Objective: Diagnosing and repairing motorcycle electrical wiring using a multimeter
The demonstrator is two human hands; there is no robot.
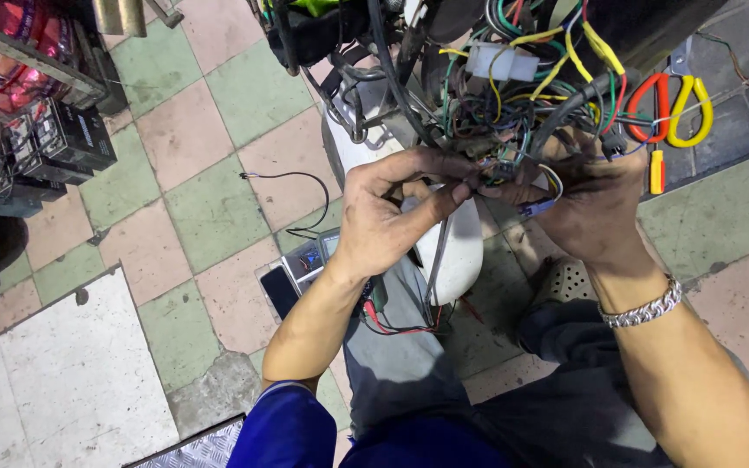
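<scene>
Both hands work in the tangle of wires (513, 95) hanging above the tiled floor (218, 208). The left hand (383, 217) pinches a thin wire, grip clamped; the right hand (595, 208) clamps a small connector (537, 206). Pliers (671, 108) lie nearby.

Looks like a scooter/e-bike repair shop, work done at floor level. Exposed wiring harness (530, 95) w/ many coloured wires hangs from an opened vehicle, batteries (54, 143) stacked on a shelf at left. Multimeter (309, 260), pliers (678, 108) and a loose wire (292, 195) lie on the pink-green tiled floor (201, 199)
</scene>
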